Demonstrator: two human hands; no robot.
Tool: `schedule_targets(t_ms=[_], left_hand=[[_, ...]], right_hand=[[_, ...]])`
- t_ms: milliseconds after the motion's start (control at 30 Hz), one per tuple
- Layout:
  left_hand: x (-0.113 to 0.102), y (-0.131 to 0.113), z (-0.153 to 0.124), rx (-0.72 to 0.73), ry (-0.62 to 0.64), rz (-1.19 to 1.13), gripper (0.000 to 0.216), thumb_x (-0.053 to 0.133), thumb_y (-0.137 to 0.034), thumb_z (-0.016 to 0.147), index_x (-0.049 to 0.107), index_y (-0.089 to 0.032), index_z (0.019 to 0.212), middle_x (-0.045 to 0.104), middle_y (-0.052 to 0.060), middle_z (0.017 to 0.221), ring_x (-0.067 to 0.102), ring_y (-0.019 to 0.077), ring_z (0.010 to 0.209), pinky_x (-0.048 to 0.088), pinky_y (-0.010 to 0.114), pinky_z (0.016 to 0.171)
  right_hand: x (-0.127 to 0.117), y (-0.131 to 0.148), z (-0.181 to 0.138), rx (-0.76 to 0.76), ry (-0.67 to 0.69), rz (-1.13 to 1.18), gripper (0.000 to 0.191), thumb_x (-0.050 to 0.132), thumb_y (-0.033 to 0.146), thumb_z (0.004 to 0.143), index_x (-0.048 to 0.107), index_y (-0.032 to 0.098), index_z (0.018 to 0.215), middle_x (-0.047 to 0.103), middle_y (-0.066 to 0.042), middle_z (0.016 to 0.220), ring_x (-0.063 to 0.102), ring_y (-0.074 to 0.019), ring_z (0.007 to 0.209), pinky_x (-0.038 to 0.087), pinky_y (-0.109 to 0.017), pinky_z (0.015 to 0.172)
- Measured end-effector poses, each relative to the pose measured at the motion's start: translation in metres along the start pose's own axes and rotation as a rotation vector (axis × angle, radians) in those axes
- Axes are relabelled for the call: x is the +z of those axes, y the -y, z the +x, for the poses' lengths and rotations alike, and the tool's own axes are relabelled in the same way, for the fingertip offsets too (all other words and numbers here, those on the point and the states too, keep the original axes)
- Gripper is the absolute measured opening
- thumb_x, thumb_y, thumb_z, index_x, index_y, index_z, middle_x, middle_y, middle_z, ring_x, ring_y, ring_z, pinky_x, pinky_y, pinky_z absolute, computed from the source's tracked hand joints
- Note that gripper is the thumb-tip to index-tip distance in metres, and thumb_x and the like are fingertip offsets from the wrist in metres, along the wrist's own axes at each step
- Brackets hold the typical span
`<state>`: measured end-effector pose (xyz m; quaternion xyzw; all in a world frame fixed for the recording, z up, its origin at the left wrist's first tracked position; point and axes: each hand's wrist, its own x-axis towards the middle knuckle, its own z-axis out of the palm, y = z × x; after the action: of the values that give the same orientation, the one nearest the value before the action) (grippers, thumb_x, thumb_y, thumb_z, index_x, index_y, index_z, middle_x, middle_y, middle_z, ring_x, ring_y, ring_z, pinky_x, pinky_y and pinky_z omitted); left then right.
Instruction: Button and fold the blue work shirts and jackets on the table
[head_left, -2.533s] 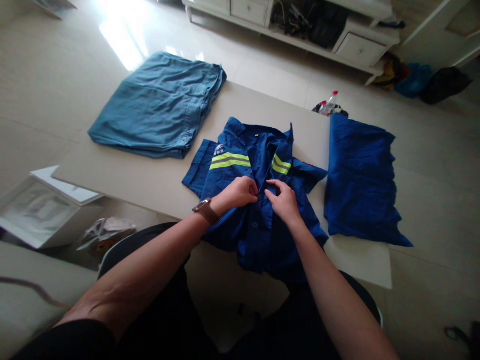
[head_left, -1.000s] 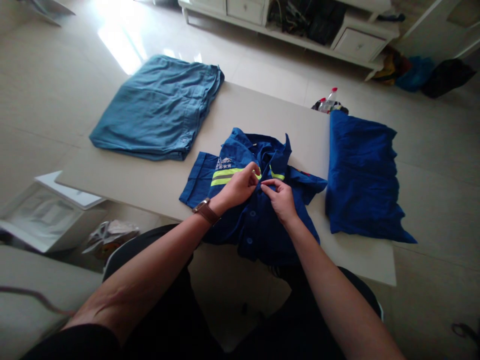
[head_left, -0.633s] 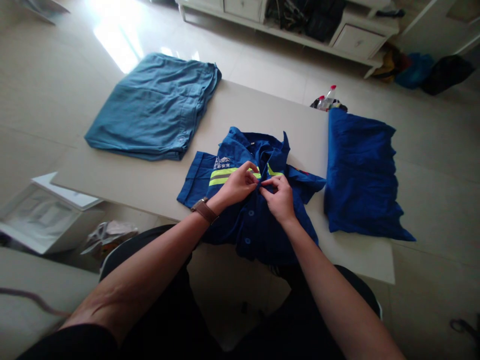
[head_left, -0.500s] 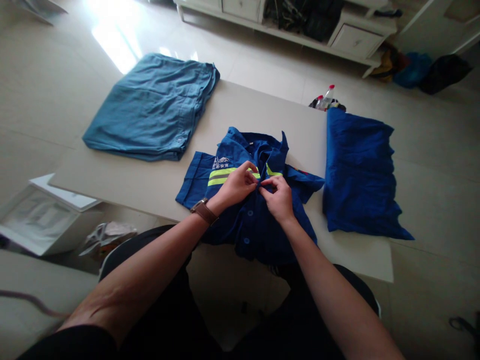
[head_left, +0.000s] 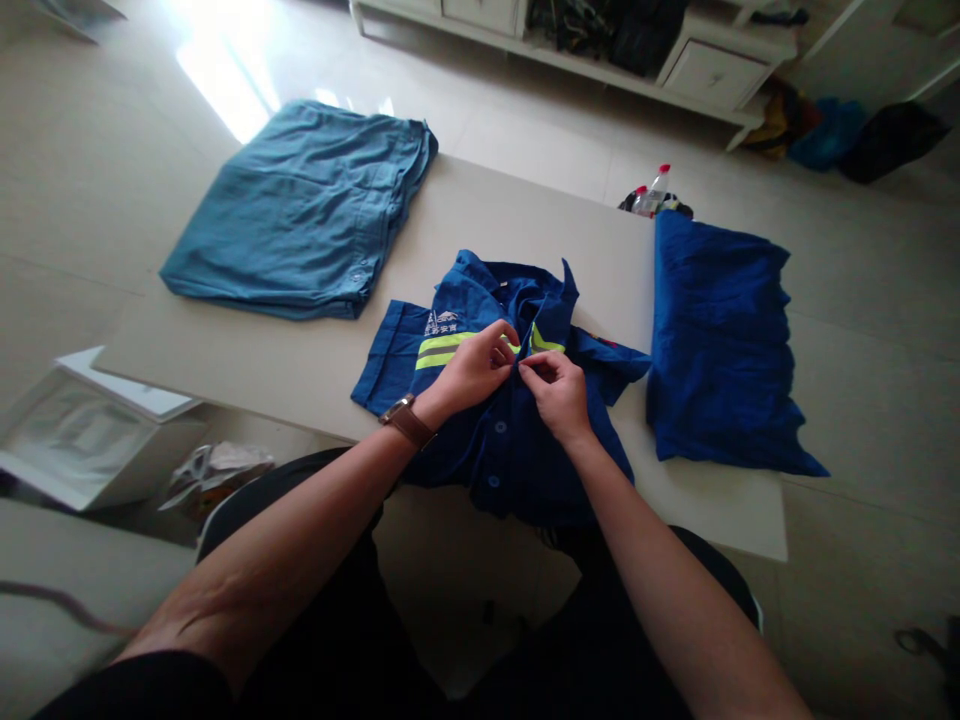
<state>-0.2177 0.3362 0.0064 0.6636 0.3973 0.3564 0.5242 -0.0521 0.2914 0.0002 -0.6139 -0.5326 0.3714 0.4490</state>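
Observation:
A dark blue work shirt [head_left: 480, 440] with yellow-and-grey reflective bands and white lettering on the chest lies face up, its collar pointing away from me. My left hand [head_left: 480, 368], with a brown-strapped watch on the wrist, pinches the front edge of the shirt near the middle of the band. Facing it, my right hand [head_left: 556, 390] pinches the same front opening, thumb and forefinger together. The fingertips nearly meet and hide what is between them. Two buttons show on the front below my hands.
The shirt is on a white table [head_left: 555, 215]. Folded light blue cloth [head_left: 300, 215] lies at the left, a folded dark blue garment [head_left: 720, 345] at the right end. Red-capped bottles [head_left: 654, 192] stand beyond the far edge. A white bin [head_left: 97, 430] sits below left.
Both hands stay at the shirt's front opening. The right thumb and fingers have shifted very slightly; the whole view has moved a little.

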Motion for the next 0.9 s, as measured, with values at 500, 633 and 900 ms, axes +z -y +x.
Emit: schedule_targets(t_ms=[500,633,900], left_hand=[[0.0042,-0.0019,0.0006,-0.130,-0.008,-0.220,0.031,0.075,-0.016,0.079,0.055,-0.018,0.103,0.068,-0.002,0.078,0.065,0.0098,0.070,0.049,0.019,0.065],[0.0073,0.0022,0.0016,-0.148,-0.061,-0.254,0.033,0.079,-0.018,0.076,0.055,-0.018,0.099,0.066,-0.003,0.076,0.066,0.0095,0.068,0.050,0.019,0.063],[0.0092,0.0028,-0.0003,-0.106,-0.130,-0.230,0.031,0.076,-0.012,0.076,0.053,-0.019,0.095,0.064,-0.003,0.075,0.067,0.0100,0.071,0.052,0.020,0.066]], right_hand=[[-0.0055,-0.0076,0.0067,0.063,0.048,0.010,0.032,0.081,0.052,0.073,0.071,0.022,0.079,0.067,-0.003,0.079,0.055,-0.0180,0.068,0.044,-0.032,0.066],[-0.0053,-0.0041,0.0053,0.036,0.039,-0.027,0.022,0.078,0.043,0.076,0.070,0.023,0.078,0.067,-0.004,0.083,0.057,-0.0187,0.070,0.046,-0.033,0.066],[-0.0062,-0.0004,0.0074,0.061,0.043,-0.013,0.018,0.070,0.040,0.079,0.065,0.023,0.076,0.068,-0.004,0.083,0.059,-0.0192,0.073,0.049,-0.034,0.073]])
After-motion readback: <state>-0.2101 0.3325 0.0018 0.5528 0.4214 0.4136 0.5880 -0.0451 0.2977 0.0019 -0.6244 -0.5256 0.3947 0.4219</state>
